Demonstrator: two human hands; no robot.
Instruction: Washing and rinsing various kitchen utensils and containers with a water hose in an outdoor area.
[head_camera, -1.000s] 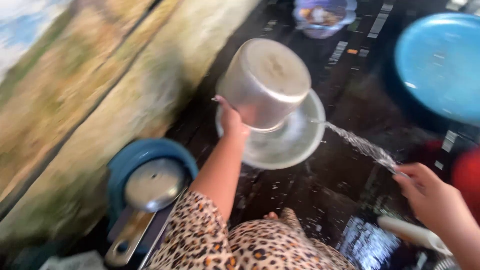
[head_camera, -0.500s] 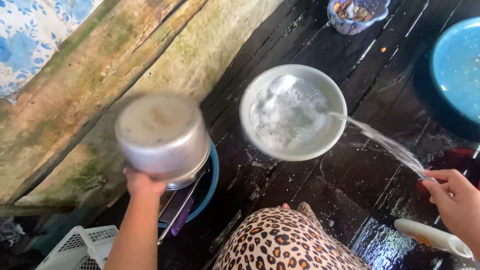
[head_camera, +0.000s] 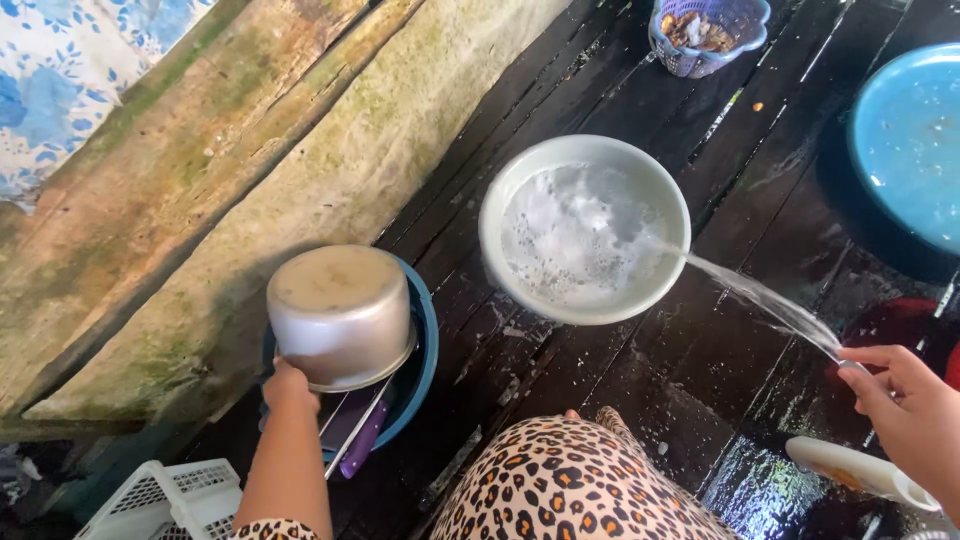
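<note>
1. While the left hand (head_camera: 288, 385) closes its fingers on the rim of the metal pot (head_camera: 340, 315), the pot is upside down, its flat bottom facing up, over the small blue basin (head_camera: 422, 345).
2. Under the pot, a utensil with a purple handle (head_camera: 362, 440) and a thin metal piece lie in this basin.
3. The right hand (head_camera: 915, 415) is half closed around the end of a hose (head_camera: 860, 470); how tightly it presses cannot be told. A stream of water (head_camera: 760, 300) goes from it into the white bowl (head_camera: 585, 228).
4. The white bowl stands on the dark wet wooden floor (head_camera: 660, 370) and is full of foamy water.
5. At the top right, a big blue tub (head_camera: 905, 140) is partly out of view.
6. At the top, a small purple basket (head_camera: 705, 35) holds brownish scraps.
7. At the bottom left is a white plastic crate (head_camera: 165, 500), beside the mossy wooden beam (head_camera: 300, 170).
8. No label or sign is visible on these things.
</note>
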